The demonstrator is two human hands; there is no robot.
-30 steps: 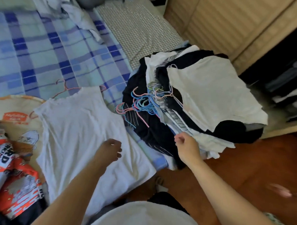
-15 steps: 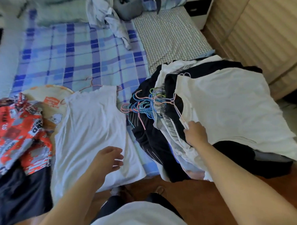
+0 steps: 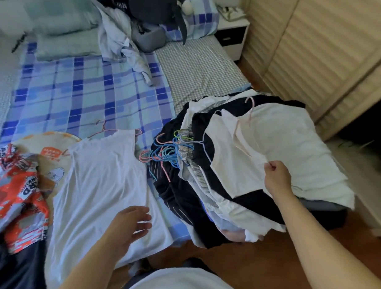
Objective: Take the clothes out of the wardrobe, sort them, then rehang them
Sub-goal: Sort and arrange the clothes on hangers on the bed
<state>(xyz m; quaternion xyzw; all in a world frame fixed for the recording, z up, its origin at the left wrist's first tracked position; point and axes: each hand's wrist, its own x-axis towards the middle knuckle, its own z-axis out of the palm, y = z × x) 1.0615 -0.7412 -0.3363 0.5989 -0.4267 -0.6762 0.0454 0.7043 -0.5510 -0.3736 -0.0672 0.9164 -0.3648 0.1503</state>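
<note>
A pile of black and white clothes (image 3: 209, 198) on coloured hangers (image 3: 166, 152) lies at the bed's near right corner. On top of it is a white sleeveless top (image 3: 294, 153) on a pink hanger. My right hand (image 3: 277, 176) pinches the cloth of this top near its armhole and lifts it a little. A second white sleeveless top (image 3: 100, 192) lies flat on the bed to the left, on a thin hanger. My left hand (image 3: 129, 225) hovers over its lower right corner with relaxed fingers, holding nothing.
The bed (image 3: 85, 101) has a blue checked sheet. A red and white printed garment (image 3: 14, 191) and dark cloth lie at the left edge. Pillows, crumpled clothes and a dark bag sit at the far end. A wooden wardrobe (image 3: 323, 51) stands on the right, and a white nightstand (image 3: 233, 39) beyond.
My right hand has moved right from the pile's left side onto the top white garment and pinched its cloth. The left hand stays over the flat white top. The view has tilted upward.
</note>
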